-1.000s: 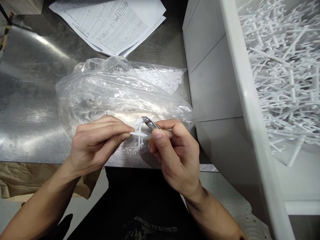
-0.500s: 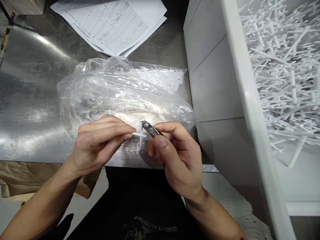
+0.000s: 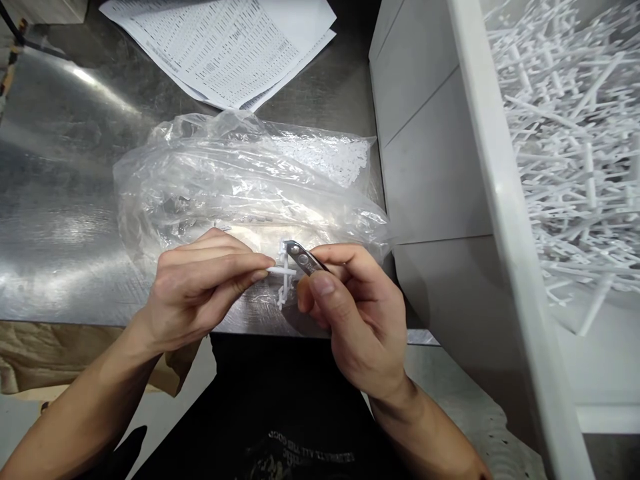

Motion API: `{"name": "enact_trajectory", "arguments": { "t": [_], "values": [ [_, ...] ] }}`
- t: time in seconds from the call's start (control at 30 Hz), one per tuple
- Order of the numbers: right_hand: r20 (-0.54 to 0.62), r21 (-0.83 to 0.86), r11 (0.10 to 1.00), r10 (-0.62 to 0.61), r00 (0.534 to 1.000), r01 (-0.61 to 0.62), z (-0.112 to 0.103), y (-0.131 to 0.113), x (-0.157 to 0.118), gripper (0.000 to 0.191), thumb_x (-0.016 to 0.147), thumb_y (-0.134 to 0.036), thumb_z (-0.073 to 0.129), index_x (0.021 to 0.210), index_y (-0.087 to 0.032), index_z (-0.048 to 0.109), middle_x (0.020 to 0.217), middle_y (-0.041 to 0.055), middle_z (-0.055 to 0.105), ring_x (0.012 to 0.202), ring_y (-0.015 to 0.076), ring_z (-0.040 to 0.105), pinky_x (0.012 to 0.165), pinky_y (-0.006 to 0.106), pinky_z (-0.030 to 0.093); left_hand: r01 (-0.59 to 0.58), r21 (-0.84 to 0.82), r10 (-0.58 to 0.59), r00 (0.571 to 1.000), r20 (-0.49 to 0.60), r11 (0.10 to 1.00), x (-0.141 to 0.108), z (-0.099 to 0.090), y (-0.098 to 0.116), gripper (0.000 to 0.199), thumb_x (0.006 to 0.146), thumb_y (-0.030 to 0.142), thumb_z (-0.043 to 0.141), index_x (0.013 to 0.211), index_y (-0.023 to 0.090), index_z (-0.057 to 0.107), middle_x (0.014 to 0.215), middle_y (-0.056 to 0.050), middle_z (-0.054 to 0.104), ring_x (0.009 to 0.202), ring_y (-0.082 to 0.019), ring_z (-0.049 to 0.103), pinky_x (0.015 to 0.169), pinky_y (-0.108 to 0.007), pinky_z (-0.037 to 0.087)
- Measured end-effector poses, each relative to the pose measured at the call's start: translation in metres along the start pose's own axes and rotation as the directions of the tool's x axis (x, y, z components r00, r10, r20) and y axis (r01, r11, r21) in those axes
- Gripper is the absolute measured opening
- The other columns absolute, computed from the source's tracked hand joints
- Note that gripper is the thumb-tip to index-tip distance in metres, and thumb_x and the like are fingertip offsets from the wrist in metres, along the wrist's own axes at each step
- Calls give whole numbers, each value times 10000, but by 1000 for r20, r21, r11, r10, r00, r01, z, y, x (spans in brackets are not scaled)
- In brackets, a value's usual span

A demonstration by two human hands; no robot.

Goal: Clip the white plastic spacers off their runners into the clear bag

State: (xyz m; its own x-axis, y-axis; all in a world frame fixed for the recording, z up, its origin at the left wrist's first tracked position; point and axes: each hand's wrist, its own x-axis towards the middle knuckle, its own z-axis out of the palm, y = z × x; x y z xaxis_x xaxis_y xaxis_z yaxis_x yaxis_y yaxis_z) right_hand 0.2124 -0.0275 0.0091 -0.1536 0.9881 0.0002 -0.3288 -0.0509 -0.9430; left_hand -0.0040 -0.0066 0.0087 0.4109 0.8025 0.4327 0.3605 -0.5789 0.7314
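My left hand (image 3: 205,287) pinches one end of a small white plastic sprue (image 3: 286,280) between thumb and fingertips. Side pieces branch off the sprue's short stem. In my right hand (image 3: 357,310) is a metal nail clipper (image 3: 306,259), held between thumb and curled fingers. The clipper's tip is at the sprue's upper end; whether its jaws are closed on the plastic is too small to tell. Under and behind both hands lies a clear plastic bag (image 3: 225,180), with many small white pieces (image 3: 345,160) at its right end.
Printed sheets (image 3: 225,50) lie at the back of the metal table (image 3: 55,200). On the right stands a tall grey-white bin (image 3: 440,160) holding a heap of white sprues (image 3: 580,173). Brown paper (image 3: 55,357) is below the table's front edge at the left.
The sprue and my left fingertips have shifted very slightly to the right. The clipper remains at the sprue's upper end, and both grips look the same.
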Motion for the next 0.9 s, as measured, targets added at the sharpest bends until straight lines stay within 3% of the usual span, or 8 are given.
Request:
{"name": "enact_trajectory", "arguments": {
  "t": [0.4,0.63,0.77,0.9],
  "values": [
    [-12,-27,1000,-15,1000,14,0,1,0,84,1123,-314,727,1136,-234,705,671,-84,589,548,83,480,519,227,404,-34,17,33,999,20,999,-2,-1,-3,261,1008,-1,768,1221,149,773,922,-21,793,842,-127,767,874,-336,578],
    [-23,-129,991,-27,999,24,0,3,1,44,1143,-256,660,1111,-226,666,690,-77,643,542,80,530,527,233,448,-101,143,95,994,46,985,-2,0,-6,235,1041,60,746,1252,164,754,936,-24,803,836,-141,782,829,-338,568],
    [-48,-64,998,-11,999,8,0,0,2,31,1128,-253,686,1111,-228,680,696,-79,635,533,70,495,501,216,409,-17,119,15,1000,13,993,-1,1,-2,178,1054,91,743,1194,196,775,900,-8,809,788,-141,767,809,-349,589],
    [-58,7,1000,14,998,-14,-2,-3,0,38,1108,-267,712,1126,-233,710,685,-78,596,529,77,430,474,223,332,168,62,-158,977,-142,984,0,-2,5,175,1053,130,761,1151,262,820,973,14,844,823,-143,785,750,-338,630]
  ]
}}
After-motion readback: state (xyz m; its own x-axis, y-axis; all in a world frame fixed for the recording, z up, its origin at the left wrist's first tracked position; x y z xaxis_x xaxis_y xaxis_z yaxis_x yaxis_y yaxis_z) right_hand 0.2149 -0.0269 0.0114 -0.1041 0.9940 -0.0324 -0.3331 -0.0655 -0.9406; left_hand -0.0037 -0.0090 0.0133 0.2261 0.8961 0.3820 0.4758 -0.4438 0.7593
